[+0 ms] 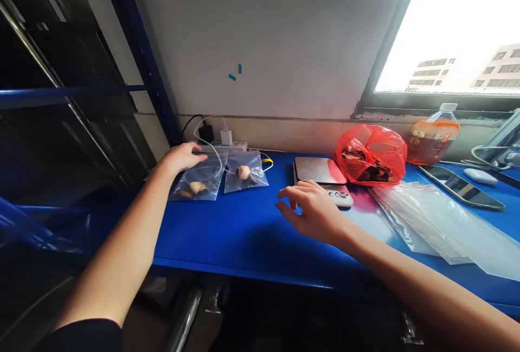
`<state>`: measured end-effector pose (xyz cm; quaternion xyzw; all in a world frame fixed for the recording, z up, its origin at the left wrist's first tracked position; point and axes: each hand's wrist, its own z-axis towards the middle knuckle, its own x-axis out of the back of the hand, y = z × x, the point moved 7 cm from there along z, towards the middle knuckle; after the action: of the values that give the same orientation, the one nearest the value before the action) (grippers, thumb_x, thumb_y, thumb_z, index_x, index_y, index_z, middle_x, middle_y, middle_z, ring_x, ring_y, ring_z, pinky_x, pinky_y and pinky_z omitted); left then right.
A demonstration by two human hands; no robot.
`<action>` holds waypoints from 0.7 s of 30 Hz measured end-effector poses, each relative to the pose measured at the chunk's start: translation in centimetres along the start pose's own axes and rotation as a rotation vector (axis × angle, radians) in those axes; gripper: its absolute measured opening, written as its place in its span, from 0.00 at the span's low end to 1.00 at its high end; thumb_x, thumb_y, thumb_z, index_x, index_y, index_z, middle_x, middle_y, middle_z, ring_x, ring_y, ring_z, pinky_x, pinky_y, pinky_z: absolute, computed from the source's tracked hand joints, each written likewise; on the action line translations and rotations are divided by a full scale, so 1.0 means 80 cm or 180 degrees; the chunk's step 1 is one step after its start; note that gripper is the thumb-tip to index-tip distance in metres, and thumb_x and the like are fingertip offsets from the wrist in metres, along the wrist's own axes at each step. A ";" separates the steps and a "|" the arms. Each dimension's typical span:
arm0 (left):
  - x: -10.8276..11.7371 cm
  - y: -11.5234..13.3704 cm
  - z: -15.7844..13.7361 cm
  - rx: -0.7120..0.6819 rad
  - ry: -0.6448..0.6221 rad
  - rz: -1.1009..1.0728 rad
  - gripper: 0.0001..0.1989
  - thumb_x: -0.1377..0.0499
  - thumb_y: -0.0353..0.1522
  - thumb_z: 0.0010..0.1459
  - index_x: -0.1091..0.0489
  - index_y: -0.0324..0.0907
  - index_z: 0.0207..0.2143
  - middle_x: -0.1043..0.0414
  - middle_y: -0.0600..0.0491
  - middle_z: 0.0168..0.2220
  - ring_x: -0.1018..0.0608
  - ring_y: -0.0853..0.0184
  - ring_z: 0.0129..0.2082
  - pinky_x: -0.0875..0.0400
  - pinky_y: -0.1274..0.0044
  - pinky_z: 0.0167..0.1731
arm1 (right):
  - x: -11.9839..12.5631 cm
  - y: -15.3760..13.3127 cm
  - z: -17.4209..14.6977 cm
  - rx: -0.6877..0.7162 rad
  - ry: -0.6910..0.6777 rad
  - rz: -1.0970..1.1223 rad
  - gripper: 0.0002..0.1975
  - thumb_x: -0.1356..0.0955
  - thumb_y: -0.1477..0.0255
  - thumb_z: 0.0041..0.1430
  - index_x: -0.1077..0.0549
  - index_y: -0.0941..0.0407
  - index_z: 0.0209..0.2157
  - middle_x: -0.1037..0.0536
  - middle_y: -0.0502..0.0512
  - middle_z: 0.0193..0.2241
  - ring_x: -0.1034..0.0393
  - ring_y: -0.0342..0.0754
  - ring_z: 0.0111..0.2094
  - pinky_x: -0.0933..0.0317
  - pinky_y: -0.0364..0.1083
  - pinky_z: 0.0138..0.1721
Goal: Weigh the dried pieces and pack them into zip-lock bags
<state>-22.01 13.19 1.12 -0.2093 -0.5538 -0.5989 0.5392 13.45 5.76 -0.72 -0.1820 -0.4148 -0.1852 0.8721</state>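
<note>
My left hand (182, 158) reaches over the top edge of a clear zip bag (207, 190), its thumb and index finger stretched out and slightly apart. Inside that bag lie pale and brownish lumps (197, 187) whose kind I cannot make out. To its right, a second clear zip bag (231, 183) contains a pale round lump (243, 172). My right hand (314, 211) hovers in front of a kitchen scale (319, 170), fingers loosely curled and apart from the thumb, with nothing between them. Part of the scale's button panel is hidden behind this hand.
Beside the scale sits a red plastic bag (371, 151) with dark pieces inside. Flat clear bags (450, 227) lie spread at the right, near a phone (461, 187) and a drink bottle (436, 135). A white charger (226, 136) and its cable run behind the left bags.
</note>
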 end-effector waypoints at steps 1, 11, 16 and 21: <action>-0.001 0.004 -0.002 -0.0048 -0.0146 0.0035 0.18 0.35 0.39 0.42 0.26 0.41 0.35 0.23 0.48 0.30 0.22 0.56 0.31 0.30 0.71 0.32 | 0.000 0.002 -0.004 -0.0040 0.0006 0.0114 0.08 0.36 0.68 0.62 0.26 0.55 0.35 0.25 0.51 0.24 0.33 0.45 0.28 0.44 0.46 0.36; -0.028 0.077 -0.025 -0.1294 -0.0138 0.0673 0.24 0.46 0.39 0.56 0.33 0.45 0.54 0.32 0.46 0.55 0.33 0.55 0.56 0.39 0.68 0.55 | 0.019 0.008 -0.004 -0.0083 0.0041 0.0278 0.08 0.37 0.71 0.62 0.26 0.56 0.34 0.25 0.51 0.24 0.33 0.44 0.28 0.43 0.45 0.35; -0.045 0.077 -0.019 -0.1308 -0.0220 0.0735 0.15 0.47 0.39 0.56 0.27 0.43 0.42 0.24 0.48 0.42 0.29 0.57 0.50 0.37 0.69 0.52 | 0.008 -0.013 -0.008 0.0309 -0.0232 0.0261 0.08 0.37 0.70 0.63 0.26 0.56 0.36 0.25 0.51 0.25 0.32 0.44 0.29 0.44 0.45 0.37; -0.011 0.108 -0.041 -0.1468 0.0079 0.0540 0.11 0.47 0.38 0.57 0.27 0.45 0.35 0.24 0.51 0.39 0.25 0.60 0.41 0.33 0.72 0.44 | 0.014 -0.013 -0.008 0.0278 -0.0212 0.0278 0.08 0.36 0.71 0.62 0.26 0.56 0.37 0.25 0.51 0.25 0.31 0.44 0.30 0.44 0.45 0.38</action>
<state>-13.01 12.35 3.19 -0.3652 -0.3763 -0.6646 0.5322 14.06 4.39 -0.03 -0.1678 -0.4430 -0.1225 0.8721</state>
